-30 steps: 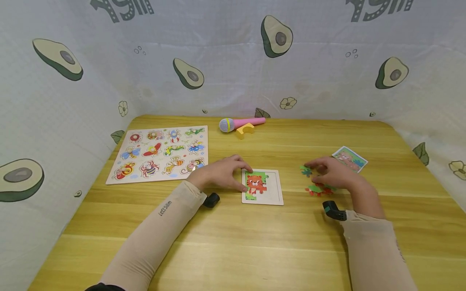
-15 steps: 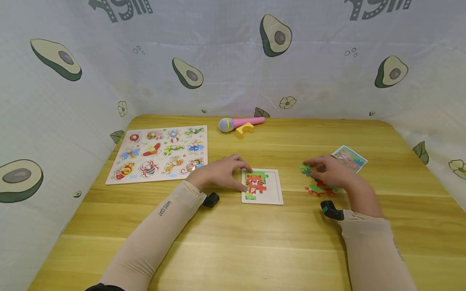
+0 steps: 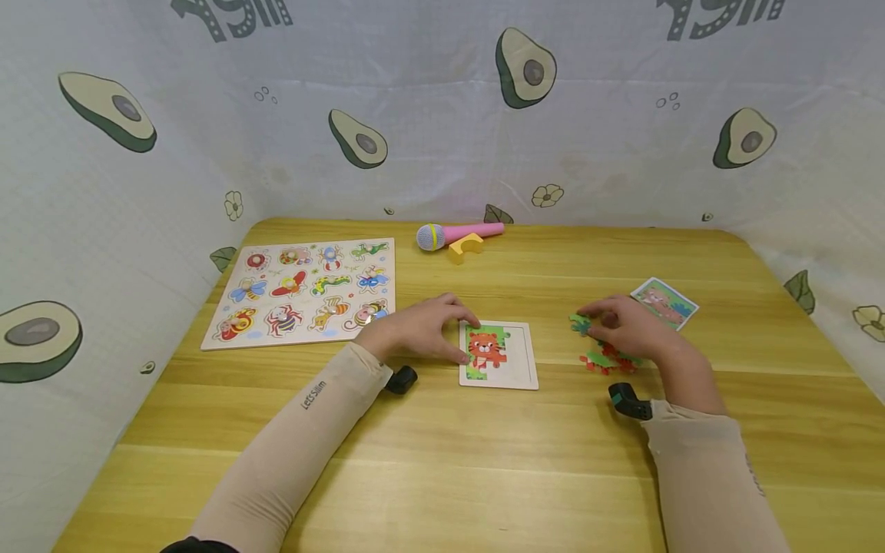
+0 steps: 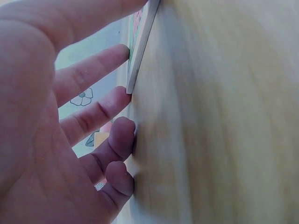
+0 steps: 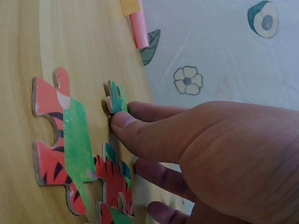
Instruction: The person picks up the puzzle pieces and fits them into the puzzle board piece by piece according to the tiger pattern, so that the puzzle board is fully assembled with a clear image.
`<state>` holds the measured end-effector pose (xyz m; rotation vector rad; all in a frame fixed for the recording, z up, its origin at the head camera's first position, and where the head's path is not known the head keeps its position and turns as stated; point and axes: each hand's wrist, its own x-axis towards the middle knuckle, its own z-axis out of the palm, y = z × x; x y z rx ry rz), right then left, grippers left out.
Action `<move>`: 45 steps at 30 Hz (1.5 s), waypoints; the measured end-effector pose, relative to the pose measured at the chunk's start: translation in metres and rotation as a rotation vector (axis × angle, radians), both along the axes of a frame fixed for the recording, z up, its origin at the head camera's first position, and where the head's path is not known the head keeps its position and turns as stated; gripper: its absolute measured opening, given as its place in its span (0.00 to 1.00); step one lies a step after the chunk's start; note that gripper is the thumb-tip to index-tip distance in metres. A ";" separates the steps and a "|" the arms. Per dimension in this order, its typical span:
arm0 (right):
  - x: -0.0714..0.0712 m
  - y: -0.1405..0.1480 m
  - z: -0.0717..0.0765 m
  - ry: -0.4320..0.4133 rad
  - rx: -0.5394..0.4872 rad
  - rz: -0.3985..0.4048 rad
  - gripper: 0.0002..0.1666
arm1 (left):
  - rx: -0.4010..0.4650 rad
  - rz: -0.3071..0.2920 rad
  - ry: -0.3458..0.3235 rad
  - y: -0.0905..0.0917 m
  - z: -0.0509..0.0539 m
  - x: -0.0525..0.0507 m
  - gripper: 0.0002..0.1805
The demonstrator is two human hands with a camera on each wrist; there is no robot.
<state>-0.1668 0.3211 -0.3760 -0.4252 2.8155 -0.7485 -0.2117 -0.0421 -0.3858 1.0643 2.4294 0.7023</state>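
My left hand (image 3: 423,329) rests at the left edge of a small square jigsaw board (image 3: 520,370), its thumb and fingertips touching the edge. A partly assembled orange tiger on green fills the board's left side. In the left wrist view, the jigsaw board's edge (image 4: 140,60) meets the fingertips, and the fingers are loosely bent. To the right, my right hand (image 3: 634,330) pinches a green puzzle piece (image 5: 117,99) between thumb and index finger, close to the table. Below this hand lie several red-and-green puzzle pieces (image 5: 77,135), some of them overlapping and partly hidden from the head camera.
A picture card (image 3: 667,301) lies behind my right hand. At the back are a pink toy microphone (image 3: 463,234) and a yellow arched block (image 3: 466,247). A large wooden insect peg board (image 3: 304,292) lies at the left, near my left forearm. A printed curtain (image 3: 442,138) hangs behind the table.
My right hand has shifted slightly left, and its thumb and index finger have closed on the green puzzle piece. My left hand and the jigsaw board have stayed in place.
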 end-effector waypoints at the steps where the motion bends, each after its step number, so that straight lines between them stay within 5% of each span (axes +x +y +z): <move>1: 0.000 0.000 0.000 0.003 0.000 0.003 0.21 | 0.000 0.001 -0.002 0.000 0.001 0.000 0.32; 15: 0.005 -0.018 0.018 0.027 -0.023 0.007 0.23 | -0.002 0.005 0.000 0.001 0.002 0.000 0.31; 28: 0.006 -0.046 0.027 0.006 -0.042 0.092 0.20 | -0.009 0.002 0.004 0.001 0.003 0.000 0.31; 45: 0.005 -0.081 0.021 -0.040 -0.003 0.157 0.19 | -0.013 0.002 0.005 0.001 0.001 0.000 0.31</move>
